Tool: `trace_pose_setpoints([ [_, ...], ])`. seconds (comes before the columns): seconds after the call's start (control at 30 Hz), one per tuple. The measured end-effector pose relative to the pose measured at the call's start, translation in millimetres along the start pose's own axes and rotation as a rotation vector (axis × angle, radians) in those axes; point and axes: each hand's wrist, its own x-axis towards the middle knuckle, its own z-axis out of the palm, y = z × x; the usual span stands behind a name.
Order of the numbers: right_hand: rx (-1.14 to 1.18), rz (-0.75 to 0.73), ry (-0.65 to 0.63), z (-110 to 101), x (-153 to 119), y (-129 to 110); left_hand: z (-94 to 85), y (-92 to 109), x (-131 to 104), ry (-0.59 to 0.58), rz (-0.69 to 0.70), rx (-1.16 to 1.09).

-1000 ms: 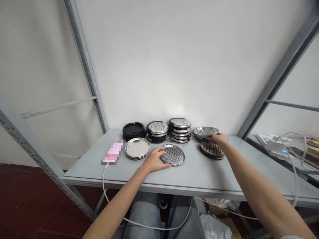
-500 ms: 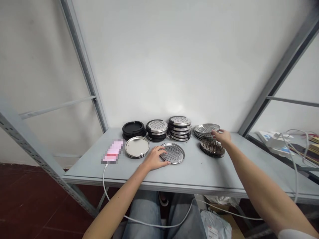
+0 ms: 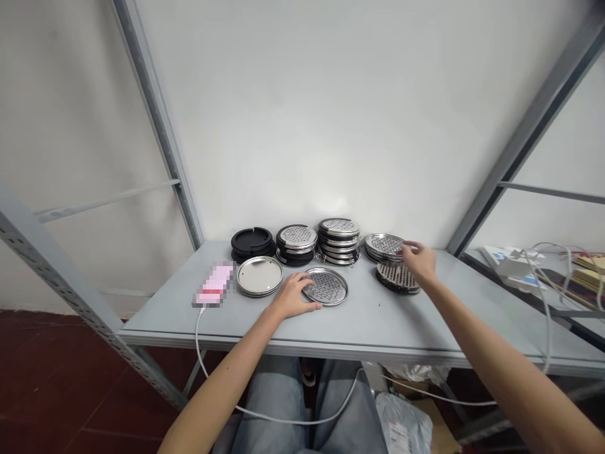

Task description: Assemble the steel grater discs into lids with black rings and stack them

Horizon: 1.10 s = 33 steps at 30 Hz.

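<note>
A round perforated metal disc (image 3: 327, 287) lies flat on the grey table (image 3: 340, 331). Around its left edge my left hand (image 3: 293, 296) has its thumb and fingers spread. My right hand (image 3: 418, 260) is at the right side of a stack of metal discs (image 3: 384, 244), thumb and fingers curved toward each other; whether it pinches a disc is too small to tell. Just below it sits a dark-edged stack with a ridged, holed top (image 3: 397, 277). Plain metal discs (image 3: 259, 276) are stacked left of my left hand.
Black rings (image 3: 252, 243) are stacked at the back left, beside two piles of perforated discs with black rims (image 3: 297, 237) (image 3: 339, 228). A blurred pink phone (image 3: 215, 284) with a white cable lies at left. Grey metal posts flank the table.
At the right stack, the top disc that was raised or shifted toward my right hand now lies level. My right hand has moved slightly left; my left hand stays at the disc.
</note>
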Motion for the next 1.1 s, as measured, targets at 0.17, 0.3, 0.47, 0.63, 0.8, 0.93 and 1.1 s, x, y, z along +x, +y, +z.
trace_pose_setpoints([
  [0.17, 0.216, -0.160, -0.280, 25, -81, -50, 3.1, -2, 1, -0.032, -0.068, -0.013],
  [0.3, 0.161, -0.302, -0.323, 63, -119, -65, 3.1, -2, 1, 0.021, -0.100, -0.057],
  [0.47, 0.005, -0.382, -0.306, 88, -128, -53, 3.2, -4, 1, 0.018, -0.098, -0.042],
  [0.63, -0.055, -0.476, -0.389, 83, -131, -44, 6.1, -5, 1, 0.001, -0.136, 0.004],
  [0.8, -0.109, -0.456, -0.448, 85, -129, -43, 6.0, -2, 2, 0.027, -0.115, -0.010],
  [0.93, -0.124, -0.397, -0.479, 87, -124, -40, 7.0, -3, 2, 0.058, -0.120, -0.011],
  [1.1, -0.073, -0.276, -0.495, 86, -124, -39, 7.3, -7, 3, 0.030, -0.135, -0.048],
])
